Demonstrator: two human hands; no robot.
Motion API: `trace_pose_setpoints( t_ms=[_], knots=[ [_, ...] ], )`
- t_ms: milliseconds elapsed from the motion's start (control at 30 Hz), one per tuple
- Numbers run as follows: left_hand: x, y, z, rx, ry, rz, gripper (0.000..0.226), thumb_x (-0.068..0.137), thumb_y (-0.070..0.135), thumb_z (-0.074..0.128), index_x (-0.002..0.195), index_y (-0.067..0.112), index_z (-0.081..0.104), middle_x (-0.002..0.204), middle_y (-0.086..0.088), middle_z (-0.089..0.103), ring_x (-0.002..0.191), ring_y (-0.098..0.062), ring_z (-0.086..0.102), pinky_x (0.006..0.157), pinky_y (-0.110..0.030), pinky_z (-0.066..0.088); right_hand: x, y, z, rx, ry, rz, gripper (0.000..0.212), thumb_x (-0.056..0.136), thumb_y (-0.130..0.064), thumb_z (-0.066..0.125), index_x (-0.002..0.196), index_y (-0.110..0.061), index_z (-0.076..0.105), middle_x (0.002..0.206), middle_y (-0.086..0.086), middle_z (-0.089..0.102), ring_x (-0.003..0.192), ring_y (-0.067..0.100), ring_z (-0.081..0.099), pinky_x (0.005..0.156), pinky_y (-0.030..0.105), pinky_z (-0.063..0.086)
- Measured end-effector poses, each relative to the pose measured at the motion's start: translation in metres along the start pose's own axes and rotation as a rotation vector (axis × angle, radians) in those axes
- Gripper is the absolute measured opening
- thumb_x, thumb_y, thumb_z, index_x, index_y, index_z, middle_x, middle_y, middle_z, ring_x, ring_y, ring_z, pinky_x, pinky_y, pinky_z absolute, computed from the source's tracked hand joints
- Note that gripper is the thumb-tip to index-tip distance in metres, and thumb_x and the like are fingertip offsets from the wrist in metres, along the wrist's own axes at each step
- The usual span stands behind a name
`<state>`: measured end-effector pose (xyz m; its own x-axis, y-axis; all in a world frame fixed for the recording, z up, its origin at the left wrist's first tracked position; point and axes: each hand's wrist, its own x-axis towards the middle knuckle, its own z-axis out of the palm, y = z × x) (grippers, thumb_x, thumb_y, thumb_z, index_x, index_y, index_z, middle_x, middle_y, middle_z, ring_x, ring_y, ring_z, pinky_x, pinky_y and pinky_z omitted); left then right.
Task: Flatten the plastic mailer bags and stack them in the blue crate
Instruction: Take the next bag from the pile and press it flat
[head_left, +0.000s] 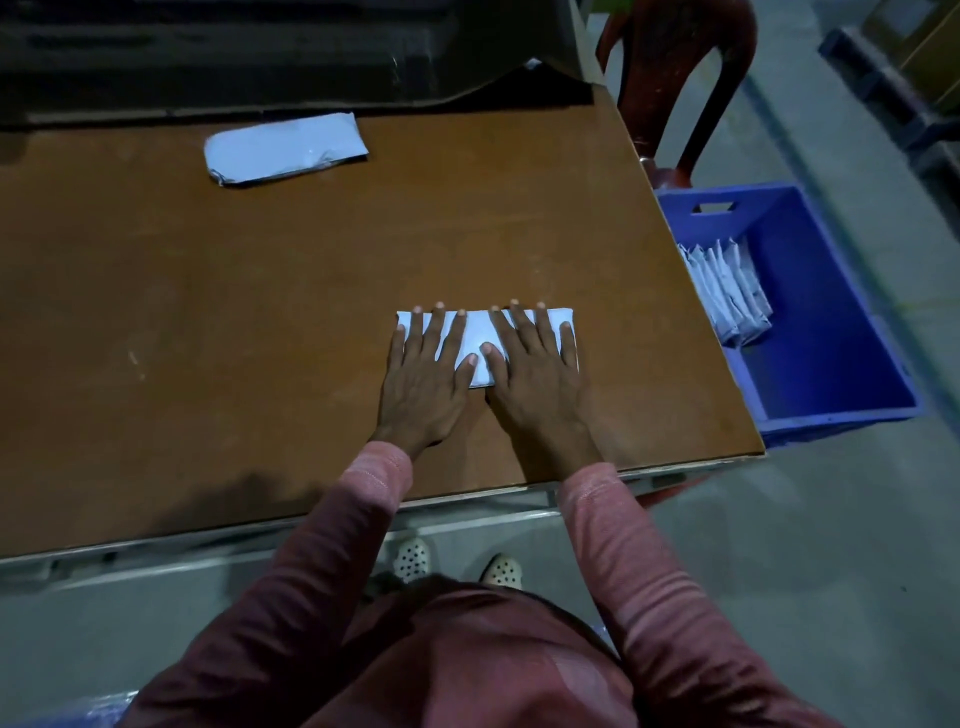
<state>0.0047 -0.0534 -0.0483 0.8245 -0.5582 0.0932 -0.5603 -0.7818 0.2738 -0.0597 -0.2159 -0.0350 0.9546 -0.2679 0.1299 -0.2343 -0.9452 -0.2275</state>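
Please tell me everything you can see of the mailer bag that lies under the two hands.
The mailer bag is a pale bluish-white rectangle, seemingly thin plastic, lying flat on the brown table toward its right side. The left hand and right hand press on it side by side, fingers straight and spread, covering most of it.

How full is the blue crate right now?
Partly filled. One bunch of white mailer bags leans against the side nearest the table; the rest of the blue crate shows bare floor.

Brown wooden table (260, 312); grey floor (779, 571) below; 1 red plastic chair (675, 78) beyond; dim light.
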Motion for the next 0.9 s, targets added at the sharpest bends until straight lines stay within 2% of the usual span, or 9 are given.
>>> trace_pose_setpoints(
  t_ms=[200, 367, 533, 667, 900],
  knots=[
    [-0.001, 0.001, 0.005, 0.016, 0.012, -0.010, 0.063, 0.109, 0.046, 0.017, 0.166, 0.020, 0.014, 0.173, -0.010, 0.011, 0.161, -0.031, 0.003, 0.129, -0.052, 0.006, 0.002, 0.001, 0.007, -0.011, -0.006, 0.012, 0.056, 0.109, -0.051, 0.024, 0.161, -0.032, 0.027, 0.169, -0.007, 0.024, 0.158, 0.018, 0.009, 0.127, 0.050, 0.010],
    [0.000, 0.001, 0.008, 0.021, -0.002, -0.012, 0.063, 0.109, 0.047, 0.017, 0.166, 0.021, 0.014, 0.174, -0.010, 0.009, 0.161, -0.030, 0.002, 0.130, -0.051, 0.004, 0.005, 0.002, 0.010, 0.023, -0.051, 0.024, 0.055, 0.109, -0.049, 0.027, 0.161, -0.032, 0.026, 0.169, -0.006, 0.022, 0.159, 0.020, 0.008, 0.127, 0.050, 0.007],
    [0.001, 0.002, 0.013, 0.065, 0.033, -0.019, 0.062, 0.109, 0.044, 0.023, 0.166, 0.020, 0.016, 0.173, -0.011, 0.011, 0.161, -0.031, 0.004, 0.128, -0.054, 0.009, 0.010, 0.006, 0.012, 0.035, -0.113, 0.015, 0.056, 0.109, -0.049, 0.024, 0.162, -0.035, 0.018, 0.171, -0.006, 0.012, 0.159, 0.022, 0.001, 0.126, 0.053, 0.004],
    [0.002, 0.002, 0.013, 0.067, 0.032, -0.037, 0.063, 0.109, 0.044, 0.024, 0.166, 0.020, 0.018, 0.173, -0.011, 0.010, 0.161, -0.032, 0.005, 0.128, -0.054, 0.009, 0.010, 0.005, 0.014, -0.005, -0.114, 0.026, 0.055, 0.108, -0.048, 0.025, 0.162, -0.038, 0.017, 0.171, -0.005, 0.012, 0.159, 0.023, 0.003, 0.124, 0.055, 0.006],
    [0.003, 0.002, 0.008, 0.058, -0.036, -0.027, 0.065, 0.107, 0.048, 0.018, 0.166, 0.021, 0.015, 0.174, -0.011, 0.007, 0.160, -0.034, 0.002, 0.129, -0.054, 0.006, 0.012, 0.003, 0.005, 0.023, -0.188, 0.034, 0.055, 0.108, -0.050, 0.017, 0.162, -0.042, 0.007, 0.172, -0.008, 0.002, 0.158, 0.019, -0.006, 0.125, 0.054, -0.003]
  ],
)
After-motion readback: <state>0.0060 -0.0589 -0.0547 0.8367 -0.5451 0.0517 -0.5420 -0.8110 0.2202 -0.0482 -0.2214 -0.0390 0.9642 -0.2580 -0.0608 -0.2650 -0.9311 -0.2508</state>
